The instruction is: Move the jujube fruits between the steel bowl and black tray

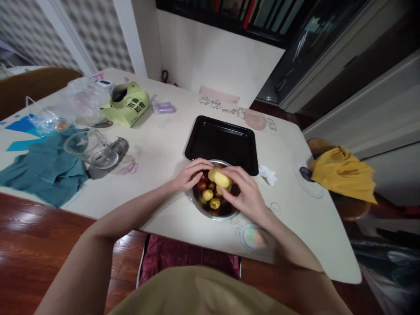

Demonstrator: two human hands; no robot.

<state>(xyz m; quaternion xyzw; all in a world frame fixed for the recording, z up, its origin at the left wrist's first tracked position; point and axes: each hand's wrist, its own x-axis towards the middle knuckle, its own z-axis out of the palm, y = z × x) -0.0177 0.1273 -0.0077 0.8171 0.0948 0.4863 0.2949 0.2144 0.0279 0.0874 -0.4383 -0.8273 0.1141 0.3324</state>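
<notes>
A round metal bowl [210, 214] near the table's front edge holds several small, round fruits, some yellow [207, 195] and some dark red [202, 185]. Over the bowl, my right hand [246, 192] pinches a smooth yellow oval fruit [222, 179] between thumb and fingers. My left hand [192, 174] reaches across the bowl's left rim, its fingers stretched out and its thumb apart. Its fingertips come close to the yellow fruits at the top; whether they touch is unclear. Just behind the bowl lies a black rectangular tray [223, 142].
At the left are a clear glass pitcher [90, 148] on its side, a teal cloth [49, 168], plastic bags [78, 98] and a green carton [131, 107]. A crumpled white tissue [268, 174] lies right of the tray. A yellow cloth [343, 173] hangs over a chair at the right.
</notes>
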